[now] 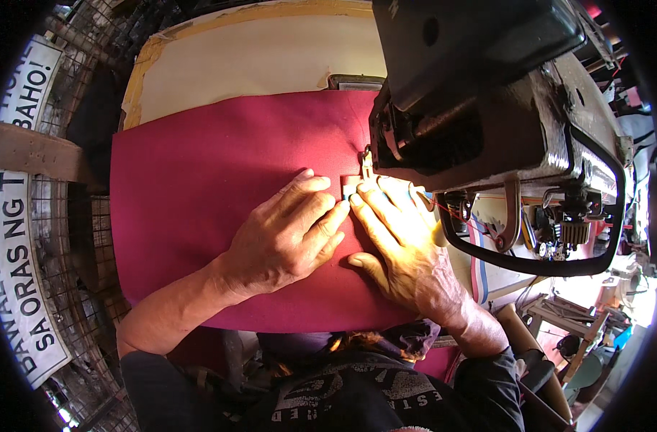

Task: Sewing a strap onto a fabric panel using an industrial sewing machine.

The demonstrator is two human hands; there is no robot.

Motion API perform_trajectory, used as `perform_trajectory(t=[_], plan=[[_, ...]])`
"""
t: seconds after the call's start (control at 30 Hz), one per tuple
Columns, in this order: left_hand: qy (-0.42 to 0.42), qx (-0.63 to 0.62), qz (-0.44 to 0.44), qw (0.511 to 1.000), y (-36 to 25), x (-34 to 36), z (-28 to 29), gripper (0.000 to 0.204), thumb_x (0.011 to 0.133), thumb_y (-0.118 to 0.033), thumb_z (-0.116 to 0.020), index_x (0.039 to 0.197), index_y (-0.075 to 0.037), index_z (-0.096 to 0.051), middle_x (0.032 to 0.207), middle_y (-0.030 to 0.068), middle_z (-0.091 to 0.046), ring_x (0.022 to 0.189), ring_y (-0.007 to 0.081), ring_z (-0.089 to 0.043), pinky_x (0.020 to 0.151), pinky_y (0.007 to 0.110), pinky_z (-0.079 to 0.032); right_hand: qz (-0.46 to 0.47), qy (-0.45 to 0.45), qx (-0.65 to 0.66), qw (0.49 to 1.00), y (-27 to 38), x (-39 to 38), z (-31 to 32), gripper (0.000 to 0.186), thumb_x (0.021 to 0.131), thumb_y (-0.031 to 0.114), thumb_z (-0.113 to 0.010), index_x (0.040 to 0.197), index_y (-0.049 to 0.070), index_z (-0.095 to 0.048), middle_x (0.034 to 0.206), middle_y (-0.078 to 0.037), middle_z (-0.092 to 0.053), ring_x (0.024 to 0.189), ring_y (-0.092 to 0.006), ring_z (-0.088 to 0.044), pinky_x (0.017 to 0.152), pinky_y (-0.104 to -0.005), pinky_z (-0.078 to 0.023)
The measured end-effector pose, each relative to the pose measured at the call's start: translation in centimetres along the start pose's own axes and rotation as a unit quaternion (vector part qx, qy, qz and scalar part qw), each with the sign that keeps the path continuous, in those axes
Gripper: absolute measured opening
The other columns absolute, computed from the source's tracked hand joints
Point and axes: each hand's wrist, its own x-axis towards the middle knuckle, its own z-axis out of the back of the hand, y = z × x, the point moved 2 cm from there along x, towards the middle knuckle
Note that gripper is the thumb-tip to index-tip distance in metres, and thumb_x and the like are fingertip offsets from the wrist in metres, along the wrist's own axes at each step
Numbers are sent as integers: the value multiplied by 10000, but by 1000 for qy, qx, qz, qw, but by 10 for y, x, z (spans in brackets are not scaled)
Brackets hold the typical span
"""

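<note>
A wide maroon sheet of fabric or similar material (191, 187) lies spread under both hands. My left hand (281, 237) rests palm down on it, fingers bent and a little apart, one fingertip at the edge of a small folded maroon strip with blue along it (348, 189). Flat on the sheet, my right hand (404, 248) has its fingers stretched forward over the strip's right side, thumb out toward the left. Its fingertips sit just in front of the metal presser foot (367, 164) of a dark sewing machine (508, 122). The needle's tip cannot be made out.
Behind the sheet is a pale tabletop (271, 61) with taped edges. The machine head and a black-framed loop (530, 268) overhang the right side. A wire grille with signs (37, 288) stands at left. Wooden stands and clutter (577, 324) fill the lower right.
</note>
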Motion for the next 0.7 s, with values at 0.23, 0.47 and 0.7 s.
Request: perform_trajectory(t=[0.23,0.47,0.7], plan=[[26,-23,33,999,-2,2,3,433,738,-77,-787,1142,37,-679,1063,132,-618,1117,329,-619,1025,477,-543,14,-10,1,1000,-2,-1,0,691,867,443,-717,1342,-39,-578,1405,-213,-565,1307,-422,-502,1115,-556,-339],[71,5,32,997,-1,6,2,477,829,-141,-684,1251,70,-615,1269,198,-612,1231,347,-579,1122,501,-437,23,-11,-16,1000,-1,-5,-2,665,863,400,-740,1357,-15,-576,1410,-218,-533,1330,-411,-479,1140,-563,-310],[96,-7,56,994,-7,3,4,566,833,-207,-671,1302,97,-581,1354,252,-573,1327,397,-525,1163,523,-389,33,-44,15,998,-16,-11,8,550,871,364,-764,1256,6,-602,1213,-209,-577,1144,-407,-548,985,-478,-460]])
